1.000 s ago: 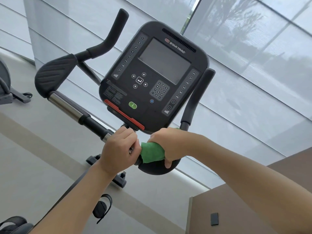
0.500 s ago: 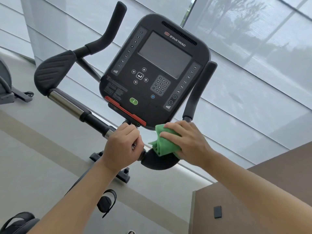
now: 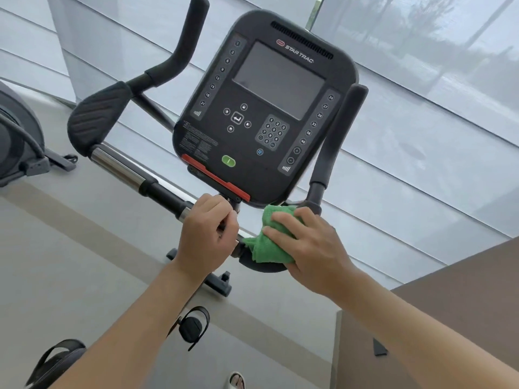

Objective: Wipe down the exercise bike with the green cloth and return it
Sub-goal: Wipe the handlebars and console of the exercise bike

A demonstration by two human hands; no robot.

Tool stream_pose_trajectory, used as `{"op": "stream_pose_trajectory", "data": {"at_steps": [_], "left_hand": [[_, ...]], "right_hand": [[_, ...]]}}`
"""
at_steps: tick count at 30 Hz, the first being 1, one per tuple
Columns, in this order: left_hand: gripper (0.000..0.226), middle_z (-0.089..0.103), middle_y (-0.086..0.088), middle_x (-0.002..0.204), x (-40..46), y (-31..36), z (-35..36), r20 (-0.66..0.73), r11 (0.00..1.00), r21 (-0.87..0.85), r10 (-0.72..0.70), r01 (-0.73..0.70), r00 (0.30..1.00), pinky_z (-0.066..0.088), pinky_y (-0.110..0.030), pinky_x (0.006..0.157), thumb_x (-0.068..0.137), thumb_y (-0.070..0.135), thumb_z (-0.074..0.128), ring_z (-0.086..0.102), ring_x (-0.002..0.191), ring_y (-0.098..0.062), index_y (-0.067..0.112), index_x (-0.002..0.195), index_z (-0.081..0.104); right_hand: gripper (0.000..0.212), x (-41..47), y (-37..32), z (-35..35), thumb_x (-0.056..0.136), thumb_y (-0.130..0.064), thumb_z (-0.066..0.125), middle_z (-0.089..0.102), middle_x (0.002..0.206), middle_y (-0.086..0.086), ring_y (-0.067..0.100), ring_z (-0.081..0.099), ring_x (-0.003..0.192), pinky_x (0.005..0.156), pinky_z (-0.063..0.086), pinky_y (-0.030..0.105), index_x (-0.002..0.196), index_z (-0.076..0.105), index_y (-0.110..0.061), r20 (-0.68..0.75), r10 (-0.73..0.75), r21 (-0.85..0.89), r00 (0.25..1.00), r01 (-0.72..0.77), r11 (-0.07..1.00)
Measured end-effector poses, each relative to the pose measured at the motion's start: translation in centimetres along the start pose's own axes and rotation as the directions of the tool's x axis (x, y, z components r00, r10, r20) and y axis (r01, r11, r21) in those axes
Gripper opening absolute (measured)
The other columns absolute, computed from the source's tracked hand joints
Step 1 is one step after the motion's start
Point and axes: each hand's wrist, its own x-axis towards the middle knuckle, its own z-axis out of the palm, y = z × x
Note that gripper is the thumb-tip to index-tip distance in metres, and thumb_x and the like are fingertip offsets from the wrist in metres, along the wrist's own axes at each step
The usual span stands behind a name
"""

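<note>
Right hand (image 3: 311,248) is now lying flatter on the crumpled green terry cloth (image 3: 266,245), fingers extended and pressing it onto the black padded elbow rest (image 3: 261,265) of the exercise bike; a second ago it was wrapped around cloth and pad from above. Reads as switching from wiping the pad's edge to its top face. Left hand (image 3: 207,234) is still gripping the black-and-chrome handlebar tube (image 3: 157,189), fingers curled round it, steadying. Black console with dark screen (image 3: 266,108) is sitting just above, probably unwiped. Wiping mid-way; return not started. No containers visible.
</note>
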Motion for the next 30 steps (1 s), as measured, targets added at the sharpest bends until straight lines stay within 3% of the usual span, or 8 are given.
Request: {"op": "stream_pose_trajectory", "data": {"at_steps": [3, 6, 8, 13, 18, 22, 25, 30], "left_hand": [[0.027, 0.055, -0.007, 0.069, -0.5, 0.3, 0.2, 0.054, 0.997, 0.073, 0.028, -0.032, 0.998, 0.045, -0.041, 0.061, 0.097, 0.007, 0.053, 0.048, 0.072, -0.023, 0.004, 0.071, 0.057], [0.026, 0.058, -0.007, 0.071, -1.1, 0.1, -0.1, 0.102, 0.991, 0.112, 0.066, -0.077, 0.993, 0.048, -0.044, 0.067, 0.097, 0.009, 0.053, 0.052, 0.074, -0.025, 0.005, 0.073, 0.061], [0.026, 0.058, -0.006, 0.071, -1.3, 0.0, -0.1, 0.096, 0.992, 0.104, 0.062, -0.072, 0.993, 0.048, -0.044, 0.067, 0.097, 0.009, 0.052, 0.052, 0.073, -0.025, 0.005, 0.072, 0.06], [0.024, 0.056, -0.007, 0.07, -1.3, -0.1, -0.1, 0.109, 0.991, 0.111, 0.056, -0.069, 0.992, 0.048, -0.047, 0.067, 0.095, 0.004, 0.057, 0.051, 0.072, -0.029, 0.004, 0.071, 0.058], [0.024, 0.058, -0.007, 0.071, -1.1, 0.7, -0.2, 0.145, 0.988, 0.151, 0.023, -0.045, 0.989, 0.049, -0.041, 0.067, 0.096, 0.01, 0.056, 0.05, 0.074, -0.023, 0.005, 0.074, 0.061], [0.025, 0.062, -0.007, 0.072, -1.0, 1.2, 0.2, 0.159, 0.974, 0.227, -0.04, 0.003, 0.986, 0.049, -0.037, 0.066, 0.098, 0.016, 0.056, 0.051, 0.076, -0.021, 0.005, 0.077, 0.065], [0.023, 0.06, -0.006, 0.071, -1.1, 1.5, 0.2, 0.158, 0.966, 0.259, -0.061, 0.018, 0.985, 0.049, -0.04, 0.065, 0.098, 0.015, 0.057, 0.049, 0.075, -0.021, 0.006, 0.076, 0.063], [0.023, 0.057, -0.004, 0.072, -1.2, 1.4, 0.9, 0.114, 0.948, 0.316, -0.064, 0.025, 0.991, 0.048, -0.04, 0.065, 0.098, 0.016, 0.053, 0.045, 0.074, -0.019, 0.008, 0.078, 0.06]], "right_hand": [[0.035, 1.1, 3.9, -0.8, 0.088, -0.012, 0.065, 0.066, 0.129, 0.007, 0.034, 0.055, 0.093, 0.078, 0.052, 0.039, 0.122, 0.073, -0.017, 0.006, -0.045, -0.035, 0.999, 0.045, 0.998], [0.029, 3.0, 8.0, -2.6, 0.085, -0.016, 0.073, 0.068, 0.121, 0.004, 0.035, 0.058, 0.095, 0.067, 0.056, 0.041, 0.113, 0.077, -0.018, -0.057, 0.291, -0.055, 0.955, -0.294, 0.954], [0.027, 3.6, 6.9, -2.3, 0.082, -0.013, 0.071, 0.068, 0.119, 0.002, 0.034, 0.057, 0.096, 0.063, 0.055, 0.042, 0.108, 0.077, -0.018, -0.065, 0.367, -0.073, 0.928, -0.371, 0.926], [0.034, 0.7, -0.7, 0.4, 0.082, -0.016, 0.059, 0.063, 0.125, 0.003, 0.03, 0.052, 0.095, 0.076, 0.048, 0.041, 0.115, 0.071, -0.016, -0.012, 0.017, 0.006, 1.0, -0.017, 1.0], [0.035, 1.9, 6.1, 0.0, 0.083, -0.006, 0.059, 0.068, 0.125, 0.008, 0.034, 0.053, 0.087, 0.075, 0.047, 0.037, 0.113, 0.075, -0.014, -0.059, -0.095, -0.024, 0.994, 0.093, 0.995], [0.027, 5.4, 15.2, -1.8, 0.081, -0.011, 0.069, 0.07, 0.118, 0.008, 0.038, 0.058, 0.089, 0.066, 0.053, 0.043, 0.106, 0.076, -0.013, -0.093, 0.097, -0.182, 0.991, -0.113, 0.977], [0.033, 6.5, 17.9, -2.0, 0.078, -0.006, 0.073, 0.069, 0.119, 0.009, 0.039, 0.058, 0.091, 0.063, 0.052, 0.042, 0.11, 0.076, -0.011, -0.083, 0.124, -0.253, 0.989, -0.141, 0.957], [0.039, 4.4, 14.6, -0.2, 0.08, -0.005, 0.067, 0.062, 0.127, -0.003, 0.031, 0.053, 0.105, 0.067, 0.054, 0.039, 0.115, 0.074, -0.018, -0.196, 0.367, 0.057, 0.91, -0.363, 0.93]]}}
